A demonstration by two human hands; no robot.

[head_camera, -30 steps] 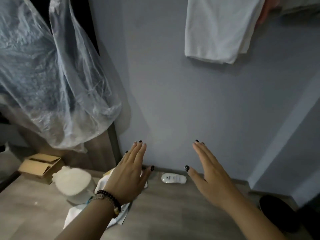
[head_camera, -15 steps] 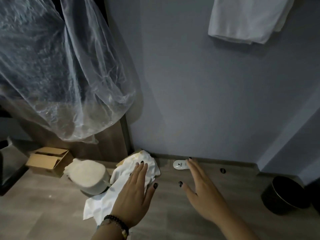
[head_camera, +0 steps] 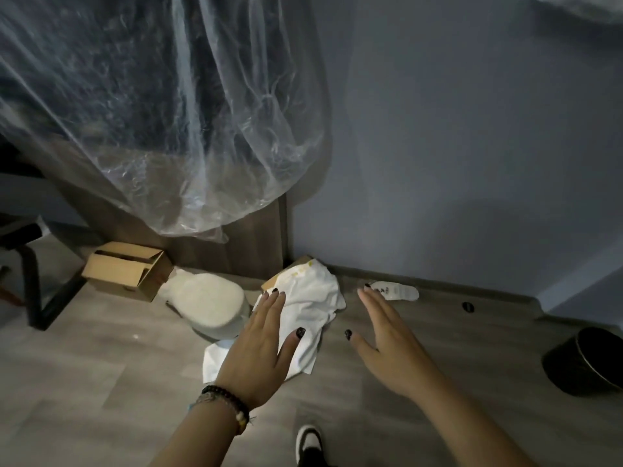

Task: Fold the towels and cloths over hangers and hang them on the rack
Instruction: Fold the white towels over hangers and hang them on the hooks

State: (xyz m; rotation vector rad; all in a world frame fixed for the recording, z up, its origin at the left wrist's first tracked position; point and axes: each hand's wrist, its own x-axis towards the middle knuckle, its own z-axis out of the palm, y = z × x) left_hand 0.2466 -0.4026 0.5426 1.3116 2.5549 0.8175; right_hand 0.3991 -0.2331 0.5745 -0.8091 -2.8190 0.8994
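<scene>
**Both hands out over a cloth on the floor**

A white cloth [head_camera: 308,308] lies crumpled on the wooden floor [head_camera: 101,382], up against the grey wall [head_camera: 455,163]. The left hand [head_camera: 261,345] reaches over it, fingers straight and close together, holding nothing; whether it touches the cloth I cannot tell. The right hand [head_camera: 387,342] is beside it, flat, thumb out, grip empty. A clear plastic cover [head_camera: 161,112] hangs at left above a cardboard box [head_camera: 126,269]. A black bin [head_camera: 586,362] stands at right.
</scene>
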